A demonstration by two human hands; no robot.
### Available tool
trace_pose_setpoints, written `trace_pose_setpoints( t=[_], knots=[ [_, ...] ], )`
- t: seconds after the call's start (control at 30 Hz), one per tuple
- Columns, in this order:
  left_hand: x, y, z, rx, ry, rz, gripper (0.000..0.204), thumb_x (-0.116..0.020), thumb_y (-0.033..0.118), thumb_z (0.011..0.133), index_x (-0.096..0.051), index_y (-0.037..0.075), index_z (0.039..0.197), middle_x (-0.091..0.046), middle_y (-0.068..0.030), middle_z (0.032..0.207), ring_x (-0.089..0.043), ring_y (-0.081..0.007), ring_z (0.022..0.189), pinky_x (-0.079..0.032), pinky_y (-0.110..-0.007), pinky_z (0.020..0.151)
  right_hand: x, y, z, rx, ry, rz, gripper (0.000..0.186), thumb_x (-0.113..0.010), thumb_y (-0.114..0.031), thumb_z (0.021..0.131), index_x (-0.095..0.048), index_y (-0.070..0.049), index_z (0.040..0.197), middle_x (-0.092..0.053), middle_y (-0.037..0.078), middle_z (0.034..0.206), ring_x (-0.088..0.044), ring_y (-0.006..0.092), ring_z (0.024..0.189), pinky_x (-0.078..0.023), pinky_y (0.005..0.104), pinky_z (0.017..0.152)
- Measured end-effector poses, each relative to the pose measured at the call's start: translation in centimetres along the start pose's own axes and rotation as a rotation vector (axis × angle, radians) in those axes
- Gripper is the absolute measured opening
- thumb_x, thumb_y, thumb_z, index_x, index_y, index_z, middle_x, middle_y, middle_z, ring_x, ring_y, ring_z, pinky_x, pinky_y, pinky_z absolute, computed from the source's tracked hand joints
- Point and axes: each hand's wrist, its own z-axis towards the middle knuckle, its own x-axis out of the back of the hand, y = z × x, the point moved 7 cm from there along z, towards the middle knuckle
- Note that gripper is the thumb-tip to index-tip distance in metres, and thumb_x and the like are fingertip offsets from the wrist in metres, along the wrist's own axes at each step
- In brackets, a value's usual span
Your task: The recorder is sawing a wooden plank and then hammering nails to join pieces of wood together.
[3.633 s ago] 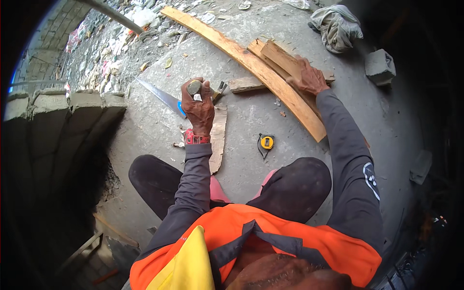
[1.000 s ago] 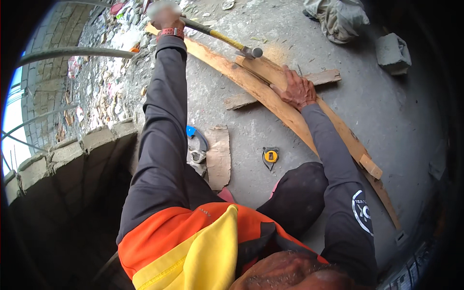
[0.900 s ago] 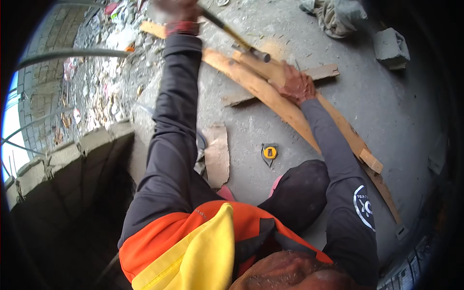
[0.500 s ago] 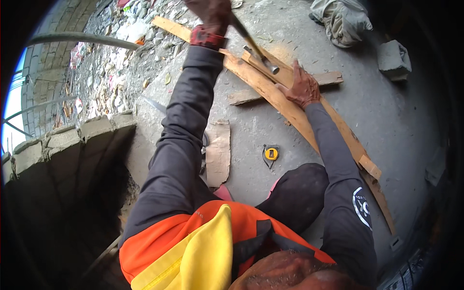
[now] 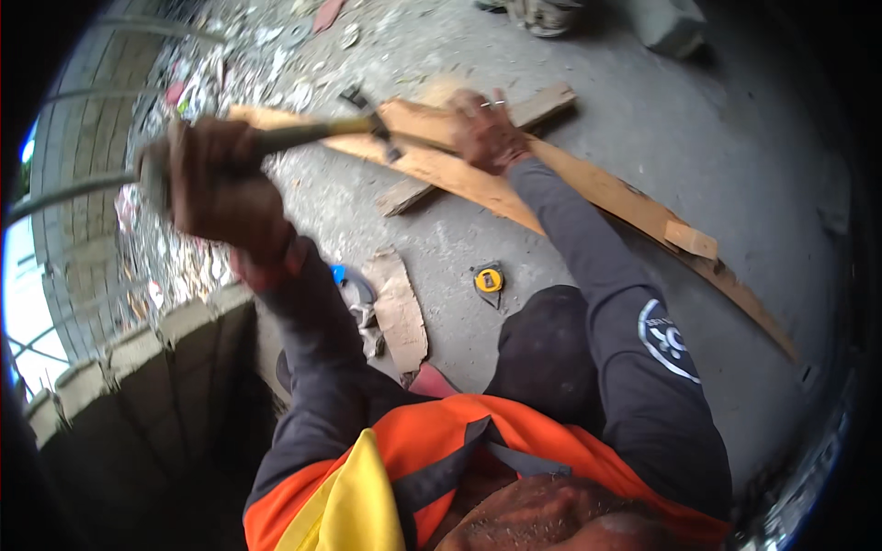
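My left hand [image 5: 216, 188], blurred by motion, is closed around the handle of a claw hammer [image 5: 317, 135]. The hammer reaches to the right, its head over the end of a wooden plank [image 5: 413, 118]. My right hand [image 5: 487, 136] lies on that plank, fingers bent over its far side; a ring shows on one finger. A second long plank [image 5: 459, 179] runs alongside, nearer to me. Both cross a short grey wood piece [image 5: 404, 196] lying beneath them. A small wood block [image 5: 691, 240] sits on the plank toward its right end.
A yellow tape measure [image 5: 489, 280] lies on the concrete floor near my knee. Left of it are a torn cardboard piece [image 5: 398, 308] and a blue-grey object. A low block wall [image 5: 138, 344] and rubble stand at left. A concrete block [image 5: 666, 26] is far right.
My left hand has swung the hammer to the left and nearer to me. The right hand stays on the plank, its fingers now more bent. The whole view has shifted.
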Motion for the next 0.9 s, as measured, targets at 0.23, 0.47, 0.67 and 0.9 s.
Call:
trace_pose_setpoints(
  t=[0.23, 0.47, 0.67, 0.9],
  knots=[
    [3.0, 2.6, -10.3, -0.13, -0.332, -0.182, 0.042, -0.058, 0.037, 0.105, -0.039, 0.012, 0.078, -0.035, 0.0025, 0.059, -0.031, -0.0098, 0.047, -0.035, -0.027, 0.045, 0.8, -0.5, -2.0, 0.146, 0.103, 0.032, 0.035, -0.063, -0.027, 0.095, -0.062, -0.01, 0.125, -0.059, 0.01, 0.129, -0.055, 0.0288, 0.127, -0.033, 0.0636, 0.113],
    [8.2, 1.6, -16.1, 0.142, -0.326, -0.221, 0.042, -0.061, 0.041, 0.103, -0.045, 0.008, 0.084, -0.035, 0.0015, 0.061, -0.033, -0.0111, 0.049, -0.034, -0.029, 0.047, 4.5, -8.1, -7.1, 0.044, 0.021, 0.524, 0.034, -0.064, -0.009, 0.09, -0.062, -0.006, 0.124, -0.063, 0.013, 0.121, -0.061, 0.0339, 0.116, -0.048, 0.0429, 0.104],
    [10.6, 4.4, -16.8, 0.263, -0.361, -0.569, 0.044, -0.066, 0.043, 0.099, -0.044, 0.008, 0.085, -0.038, -0.0005, 0.06, -0.037, -0.0137, 0.051, -0.033, -0.033, 0.049, 3.3, -12.7, -12.7, 0.226, -0.222, 0.535, 0.048, -0.055, 0.003, 0.086, -0.059, -0.007, 0.132, -0.059, 0.019, 0.131, -0.058, 0.0405, 0.122, -0.049, 0.0453, 0.106],
    [13.2, 4.6, -18.7, 0.337, -0.564, -0.724, 0.039, -0.067, 0.036, 0.097, -0.045, 0.009, 0.08, -0.043, -0.0011, 0.061, -0.036, -0.0142, 0.05, -0.033, -0.034, 0.051, 2.1, -14.0, -16.1, 0.387, -0.379, 0.507, 0.015, -0.061, -0.002, 0.082, -0.066, -0.009, 0.095, -0.067, 0.01, 0.087, -0.065, 0.0329, 0.09, -0.051, 0.0482, 0.083]
  ],
)
